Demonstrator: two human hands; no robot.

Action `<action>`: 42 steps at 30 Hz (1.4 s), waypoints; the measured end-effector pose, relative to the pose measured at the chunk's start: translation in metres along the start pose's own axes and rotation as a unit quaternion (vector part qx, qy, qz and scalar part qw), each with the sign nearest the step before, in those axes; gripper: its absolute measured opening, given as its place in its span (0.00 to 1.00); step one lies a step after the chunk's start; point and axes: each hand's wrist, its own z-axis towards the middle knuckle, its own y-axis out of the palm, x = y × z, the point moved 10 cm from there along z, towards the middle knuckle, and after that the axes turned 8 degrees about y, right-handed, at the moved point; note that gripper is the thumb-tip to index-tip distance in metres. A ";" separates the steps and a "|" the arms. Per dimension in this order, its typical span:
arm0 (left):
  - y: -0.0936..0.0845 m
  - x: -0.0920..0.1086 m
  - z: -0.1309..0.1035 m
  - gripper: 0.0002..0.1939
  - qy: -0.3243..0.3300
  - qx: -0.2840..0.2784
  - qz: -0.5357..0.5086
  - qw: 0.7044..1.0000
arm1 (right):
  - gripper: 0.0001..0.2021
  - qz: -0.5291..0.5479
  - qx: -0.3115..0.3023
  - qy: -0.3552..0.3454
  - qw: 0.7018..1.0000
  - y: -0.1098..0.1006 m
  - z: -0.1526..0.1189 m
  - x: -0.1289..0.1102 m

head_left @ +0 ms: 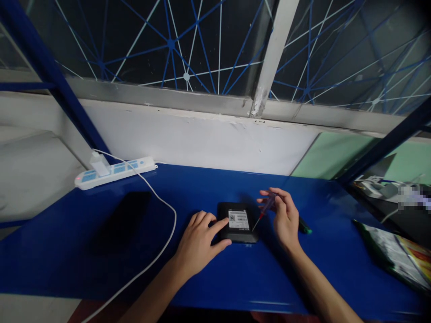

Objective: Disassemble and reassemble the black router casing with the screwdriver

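A small black box-shaped device (235, 236) lies on the blue table, with a white printed label (238, 220) on its upper face. My left hand (201, 240) rests against the device's left side, fingers spread, the index finger reaching onto the label's edge. In my right hand (284, 217) is a screwdriver (268, 205) with a see-through purplish handle, pinched between thumb and fingers. Its thin metal shaft slants down to the device's right edge near the front corner. Whether the tip sits in a screw is too small to tell. Partly behind my right hand lies a dark green-ended object (305, 226).
A white power strip (144, 164) with a plugged-in charger (99, 163) stands at the back left. Its white cable (175, 215) curves across the table (215, 287). A black flat object (124, 220) lies left, a shiny packet (393, 251) right. Blue frame posts rise at both sides.
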 end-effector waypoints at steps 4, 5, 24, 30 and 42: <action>-0.003 0.005 0.001 0.19 0.024 0.012 0.005 1.000 | 0.12 -0.042 0.030 -0.028 0.998 -0.006 0.001 -0.003; -0.004 0.006 0.002 0.18 0.028 0.017 0.006 0.999 | 0.12 -0.054 0.039 -0.033 0.997 -0.007 0.001 -0.004; -0.001 0.007 0.002 0.17 0.009 -0.014 -0.013 1.000 | 0.15 -0.056 0.026 -0.010 0.998 -0.003 -0.002 -0.002; 0.002 0.004 0.000 0.21 -0.001 -0.016 -0.005 1.000 | 0.13 -0.066 0.034 -0.034 0.997 -0.006 0.000 -0.006; 0.002 -0.003 -0.001 0.23 -0.026 0.006 0.011 1.000 | 0.18 -0.031 0.011 -0.004 0.999 -0.004 0.001 -0.002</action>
